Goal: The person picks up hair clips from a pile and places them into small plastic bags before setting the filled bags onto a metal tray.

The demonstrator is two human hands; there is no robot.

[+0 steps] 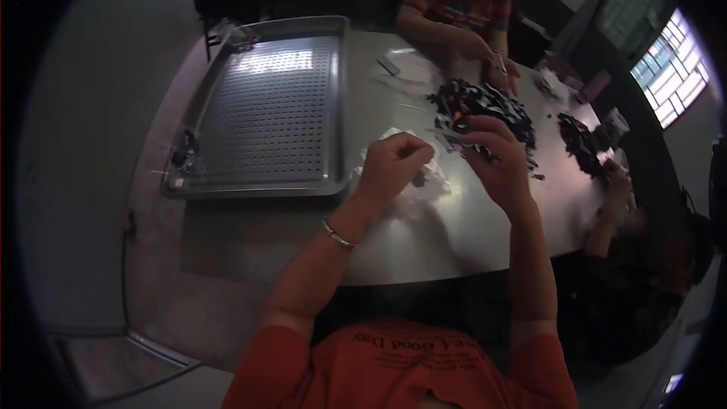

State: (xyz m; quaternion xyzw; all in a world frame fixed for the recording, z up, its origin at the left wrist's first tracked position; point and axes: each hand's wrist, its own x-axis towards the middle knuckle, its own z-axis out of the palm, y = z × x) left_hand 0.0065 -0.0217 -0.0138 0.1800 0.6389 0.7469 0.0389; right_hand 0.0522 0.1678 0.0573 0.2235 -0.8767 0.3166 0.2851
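My left hand (pixel 391 165) is closed in a pinch above a crumpled clear plastic bag (pixel 435 182) on the metal table. What its fingertips hold, if anything, is hidden. To the right, my right hand (pixel 500 163) has its thumb and fingers curled together. A small pale, shiny piece (pixel 452 139) shows at their tips, too blurred to name. Just beyond that hand lies a heap of small dark pieces (pixel 485 98), mixed with some white and reddish ones.
A large perforated metal tray (pixel 342 106) stands at the left, with small plastic bags at its edge. Across the table a person's hands (pixel 492 60) work over the heap. Another person's hand (pixel 617 182) is at the right, near a second dark pile (pixel 579 144).
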